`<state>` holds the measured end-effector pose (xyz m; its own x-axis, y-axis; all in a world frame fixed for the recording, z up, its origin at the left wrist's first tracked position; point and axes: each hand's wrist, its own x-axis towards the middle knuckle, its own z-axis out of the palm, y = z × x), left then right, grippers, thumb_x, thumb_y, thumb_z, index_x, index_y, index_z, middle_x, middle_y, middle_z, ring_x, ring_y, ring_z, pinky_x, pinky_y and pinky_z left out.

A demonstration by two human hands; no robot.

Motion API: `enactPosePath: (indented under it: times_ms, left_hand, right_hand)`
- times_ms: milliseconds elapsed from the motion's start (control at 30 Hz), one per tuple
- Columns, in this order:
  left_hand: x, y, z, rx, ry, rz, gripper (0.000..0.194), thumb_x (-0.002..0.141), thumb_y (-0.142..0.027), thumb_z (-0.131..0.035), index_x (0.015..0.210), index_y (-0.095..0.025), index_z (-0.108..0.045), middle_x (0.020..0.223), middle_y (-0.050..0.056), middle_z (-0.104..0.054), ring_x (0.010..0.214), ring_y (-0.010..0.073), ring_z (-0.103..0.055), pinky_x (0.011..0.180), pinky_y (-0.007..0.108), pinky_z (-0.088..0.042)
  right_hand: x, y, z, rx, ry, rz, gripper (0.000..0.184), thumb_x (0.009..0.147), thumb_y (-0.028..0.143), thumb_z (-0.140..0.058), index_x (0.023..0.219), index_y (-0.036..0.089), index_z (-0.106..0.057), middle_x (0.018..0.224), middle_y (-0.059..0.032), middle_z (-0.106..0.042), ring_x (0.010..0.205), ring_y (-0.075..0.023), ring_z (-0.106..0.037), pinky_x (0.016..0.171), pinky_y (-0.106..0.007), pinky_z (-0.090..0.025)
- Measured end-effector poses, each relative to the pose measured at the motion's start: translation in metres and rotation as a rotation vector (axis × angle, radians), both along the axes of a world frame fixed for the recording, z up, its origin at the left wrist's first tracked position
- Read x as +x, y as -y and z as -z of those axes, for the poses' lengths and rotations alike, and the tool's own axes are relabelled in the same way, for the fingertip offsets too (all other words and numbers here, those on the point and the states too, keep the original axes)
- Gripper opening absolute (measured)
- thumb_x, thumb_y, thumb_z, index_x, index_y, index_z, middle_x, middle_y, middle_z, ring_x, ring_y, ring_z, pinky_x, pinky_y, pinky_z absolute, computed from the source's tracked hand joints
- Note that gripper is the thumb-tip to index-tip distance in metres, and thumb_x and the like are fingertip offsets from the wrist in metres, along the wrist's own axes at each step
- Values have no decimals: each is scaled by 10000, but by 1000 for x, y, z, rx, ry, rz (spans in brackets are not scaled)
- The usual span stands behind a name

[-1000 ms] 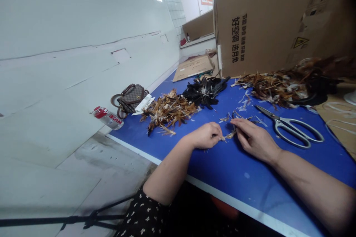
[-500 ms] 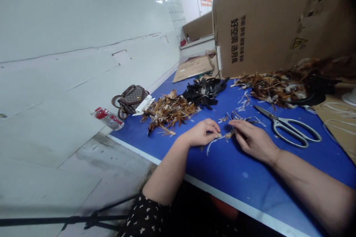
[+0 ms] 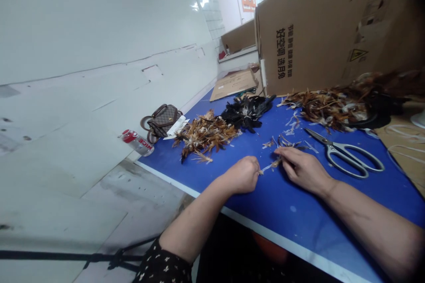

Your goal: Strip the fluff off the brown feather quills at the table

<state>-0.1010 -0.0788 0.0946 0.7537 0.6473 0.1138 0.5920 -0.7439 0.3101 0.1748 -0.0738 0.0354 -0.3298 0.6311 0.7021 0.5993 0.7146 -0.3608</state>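
In the head view, the left hand (image 3: 243, 175) and right hand (image 3: 300, 168) rest on the blue bench (image 3: 285, 205), each grip pinched shut on one end of a small feather (image 3: 270, 166) stretched between them just above the surface. Scissors (image 3: 345, 155) lie near the right hand, with brown feathers (image 3: 206, 135) and black feathers (image 3: 247, 110) piled farther back.

feather (image 3: 270, 166) detail blurred, cardboard box (image 3: 332, 26) cropped

table (image 3: 292, 212): smooth matt blue | scissors (image 3: 345, 155): shiny metal | box (image 3: 318, 31): matt cardboard
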Motion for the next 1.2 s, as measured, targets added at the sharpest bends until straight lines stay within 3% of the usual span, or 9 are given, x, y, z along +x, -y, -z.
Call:
enactPosePath:
  times_ms: [233,400,500,600,833,933,1000,1067,1200]
  left_hand:
    - [-2,-10,-15,96,317,25,214,1013,-110,-564,950,-170,-759,1059,152,-780,1048,266,-738,1006,417,-633]
    - [23,-14,-31,147,432,149,206,1031,-146,-575,989,-180,-774,1061,153,-781,1065,274,-747,1030,446,-642]
    - [40,-19,-37,170,464,184,210,1034,-154,-577,982,-172,-780,1084,165,-784,1090,279,-747,1044,449,-644]
    - [48,-30,-44,182,496,193,226,1034,-149,-570,974,-162,-787,1079,162,-783,1074,262,-757,1025,421,-649]
    - [60,-72,-76,204,763,73,198,1043,-231,-663,943,-173,-824,1049,138,-822,1020,229,-785,998,412,-652]
    - [81,-80,-89,74,879,106,247,1061,-354,-724,936,-170,-831,1068,143,-847,1017,230,-799,1013,420,-652]
    - [102,-78,-86,-111,946,106,342,1058,-477,-760,951,-161,-833,1042,146,-851,993,230,-805,1004,412,-653]
    - [121,-71,-74,-378,1054,70,476,1027,-614,-786,1008,-140,-830,940,132,-835,875,205,-797,912,374,-658]
    - [145,-51,-32,-791,1104,-43,689,789,-773,-936,999,-128,-814,835,67,-775,629,122,-678,638,269,-563]
  right_hand:
    - [-4,9,-6,67,-76,22,504,1070,156,-605,1546,298,-692,1444,-101,-821,1297,-279,-825,1129,-463,-693]
    - [-13,21,-17,61,-87,2,579,1115,259,-628,1687,309,-551,1520,-126,-773,1375,-313,-782,1150,-483,-677]
    - [-13,23,-25,41,-77,-22,376,1147,278,-570,1501,317,-691,1155,-87,-850,1006,-267,-848,891,-409,-723]
    - [-4,21,-34,58,-126,21,192,1149,281,-573,1167,315,-761,872,-41,-773,766,-238,-771,711,-373,-663]
    - [33,12,-48,196,-335,441,156,1123,367,-654,1056,297,-776,913,-44,-842,774,-263,-809,734,-395,-650]
    - [47,10,-54,209,-338,579,198,1118,404,-668,1076,277,-813,854,-29,-854,661,-234,-783,637,-354,-606]
    - [55,11,-58,235,-284,647,230,1120,418,-670,1108,264,-840,859,-36,-871,636,-226,-781,609,-341,-580]
    - [64,12,-60,271,-201,712,266,1127,430,-665,1132,252,-862,883,-53,-887,656,-236,-802,612,-341,-568]
    - [77,11,-53,312,-69,749,314,1138,435,-646,1177,235,-885,900,-67,-904,644,-245,-821,590,-334,-551]
